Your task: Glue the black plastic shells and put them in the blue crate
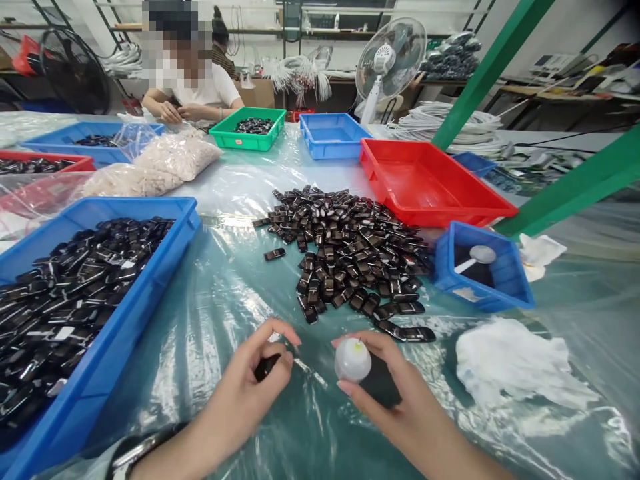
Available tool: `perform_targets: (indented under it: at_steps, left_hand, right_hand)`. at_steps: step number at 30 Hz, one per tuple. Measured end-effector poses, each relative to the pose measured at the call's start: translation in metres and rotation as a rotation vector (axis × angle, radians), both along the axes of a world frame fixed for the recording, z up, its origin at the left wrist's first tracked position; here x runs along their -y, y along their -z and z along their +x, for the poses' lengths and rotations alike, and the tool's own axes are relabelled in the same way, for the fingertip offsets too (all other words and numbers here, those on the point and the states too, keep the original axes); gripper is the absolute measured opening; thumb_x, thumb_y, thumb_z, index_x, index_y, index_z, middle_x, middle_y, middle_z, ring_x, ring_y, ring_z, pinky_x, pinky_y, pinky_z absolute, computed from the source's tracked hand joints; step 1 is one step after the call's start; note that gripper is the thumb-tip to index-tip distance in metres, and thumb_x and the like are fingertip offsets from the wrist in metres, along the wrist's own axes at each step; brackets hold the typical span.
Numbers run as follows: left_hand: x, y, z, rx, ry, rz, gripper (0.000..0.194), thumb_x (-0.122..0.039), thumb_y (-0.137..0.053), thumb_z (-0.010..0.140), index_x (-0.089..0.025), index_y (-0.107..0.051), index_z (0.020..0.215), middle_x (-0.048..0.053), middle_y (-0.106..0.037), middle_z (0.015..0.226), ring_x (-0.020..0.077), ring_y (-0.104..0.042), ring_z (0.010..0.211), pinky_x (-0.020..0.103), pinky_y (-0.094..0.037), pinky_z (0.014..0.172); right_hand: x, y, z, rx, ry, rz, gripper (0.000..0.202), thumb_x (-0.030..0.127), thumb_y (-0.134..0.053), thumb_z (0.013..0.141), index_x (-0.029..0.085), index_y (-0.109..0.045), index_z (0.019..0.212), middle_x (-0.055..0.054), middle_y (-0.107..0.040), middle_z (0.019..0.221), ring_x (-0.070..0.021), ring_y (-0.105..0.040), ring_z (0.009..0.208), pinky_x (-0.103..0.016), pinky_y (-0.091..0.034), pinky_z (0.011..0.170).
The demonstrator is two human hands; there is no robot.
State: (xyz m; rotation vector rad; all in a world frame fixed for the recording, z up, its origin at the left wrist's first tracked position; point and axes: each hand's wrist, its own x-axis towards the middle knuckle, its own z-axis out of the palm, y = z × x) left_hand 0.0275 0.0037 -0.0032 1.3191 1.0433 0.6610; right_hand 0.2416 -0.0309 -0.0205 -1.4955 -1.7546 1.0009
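My right hand grips a small round white translucent bottle between thumb and fingers, its yellowish-green tip turned up. To its left, my left hand is curled with a dark piece in it, mostly hidden by the fingers. That piece looks like the glossy black plastic parts lying nearby. Beyond both hands, a loose pile of these black parts spreads over the plastic-covered table. The two hands are apart, and neither touches the pile.
At left stands a large blue bin of black parts. On the right are a small blue box with a white scoop, a crumpled white cloth, a red tray and a green post. A co-worker sits opposite.
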Motion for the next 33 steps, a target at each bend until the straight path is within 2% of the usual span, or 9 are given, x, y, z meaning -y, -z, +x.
perform_targets:
  at_steps: [3, 5, 8, 10, 13, 16, 21, 27, 33]
  left_hand:
    - [0.002, -0.002, -0.003, -0.091, 0.049, 0.028, 0.010, -0.035, -0.045, 0.095, -0.025, -0.044, 0.096, -0.009, -0.026, 0.058, 0.0119, -0.020, 0.050, 0.025, -0.018, 0.046]
    - [0.003, -0.005, -0.007, -0.170, 0.094, 0.073, 0.016, -0.039, -0.045, 0.096, -0.026, -0.042, 0.104, -0.007, -0.032, 0.063, 0.0132, -0.029, 0.053, 0.025, -0.023, 0.049]
    - [0.005, -0.009, -0.014, -0.276, 0.128, 0.111, 0.022, -0.040, -0.030, 0.102, -0.029, -0.037, 0.119, -0.003, -0.044, 0.077, 0.0177, -0.046, 0.071, 0.030, -0.035, 0.065]
    - [0.006, -0.009, -0.017, -0.283, 0.148, 0.123, 0.026, -0.035, -0.020, 0.104, -0.030, -0.035, 0.124, 0.000, -0.049, 0.086, 0.0197, -0.051, 0.082, 0.034, -0.036, 0.077]
    - [0.007, -0.006, -0.019, -0.243, 0.147, 0.209, 0.028, -0.029, -0.022, 0.104, -0.033, -0.038, 0.127, 0.001, -0.052, 0.091, 0.0209, -0.052, 0.089, 0.036, -0.035, 0.084]
    - [0.007, -0.002, -0.019, -0.209, 0.133, 0.296, 0.032, -0.026, -0.029, 0.102, -0.038, -0.039, 0.131, 0.001, -0.053, 0.098, 0.0221, -0.051, 0.095, 0.035, -0.038, 0.084]
    - [0.008, -0.003, -0.020, -0.183, 0.154, 0.261, 0.035, -0.029, -0.037, 0.102, -0.043, -0.038, 0.133, 0.001, -0.051, 0.107, 0.0222, -0.051, 0.101, 0.034, -0.042, 0.084]
    - [0.007, -0.002, -0.021, -0.153, 0.190, 0.340, 0.035, -0.021, -0.040, 0.100, -0.041, -0.041, 0.129, 0.001, -0.052, 0.104, 0.0224, -0.050, 0.100, 0.033, -0.042, 0.083]
    - [0.005, -0.001, -0.023, -0.173, 0.228, 0.394, 0.040, -0.015, -0.042, 0.099, -0.039, -0.038, 0.131, 0.000, -0.053, 0.105, 0.0205, -0.049, 0.100, 0.030, -0.042, 0.083]
  right_hand:
    - [0.001, -0.001, 0.002, 0.042, -0.022, 0.075, 0.033, 0.030, -0.060, 0.087, 0.031, -0.047, 0.117, -0.007, -0.063, 0.111, -0.0244, -0.064, 0.096, -0.038, -0.054, 0.078]
    - [0.002, -0.002, 0.004, 0.053, -0.048, 0.151, 0.037, 0.028, -0.063, 0.085, 0.034, -0.048, 0.118, -0.005, -0.064, 0.112, -0.0243, -0.064, 0.098, -0.037, -0.054, 0.081]
    - [0.004, -0.005, 0.009, 0.031, -0.052, 0.200, 0.041, 0.026, -0.064, 0.084, 0.038, -0.050, 0.121, -0.004, -0.064, 0.115, -0.0243, -0.065, 0.100, -0.033, -0.055, 0.078]
    - [0.006, -0.005, 0.012, 0.018, -0.071, 0.192, 0.042, 0.026, -0.063, 0.084, 0.039, -0.052, 0.123, -0.004, -0.066, 0.112, -0.0238, -0.067, 0.094, -0.030, -0.057, 0.069]
    - [0.006, -0.004, 0.016, 0.023, -0.131, 0.244, 0.046, 0.025, -0.066, 0.081, 0.039, -0.052, 0.123, -0.004, -0.069, 0.107, -0.0250, -0.069, 0.088, -0.029, -0.057, 0.062]
    - [0.005, -0.004, 0.016, 0.032, -0.153, 0.307, 0.047, 0.026, -0.068, 0.078, 0.037, -0.053, 0.121, -0.004, -0.071, 0.099, -0.0264, -0.069, 0.084, -0.029, -0.056, 0.057]
    - [0.004, -0.004, 0.013, 0.041, -0.154, 0.343, 0.045, 0.022, -0.065, 0.077, 0.033, -0.054, 0.120, -0.003, -0.071, 0.094, -0.0237, -0.069, 0.081, -0.027, -0.054, 0.057]
    - [0.008, 0.001, 0.015, 0.036, -0.157, 0.326, 0.045, 0.021, -0.064, 0.076, 0.031, -0.055, 0.119, 0.000, -0.069, 0.094, -0.0183, -0.067, 0.080, -0.024, -0.054, 0.064]
    - [0.007, 0.002, 0.018, 0.065, -0.173, 0.341, 0.045, 0.023, -0.066, 0.076, 0.030, -0.056, 0.119, -0.002, -0.069, 0.093, -0.0198, -0.068, 0.082, -0.024, -0.054, 0.062]
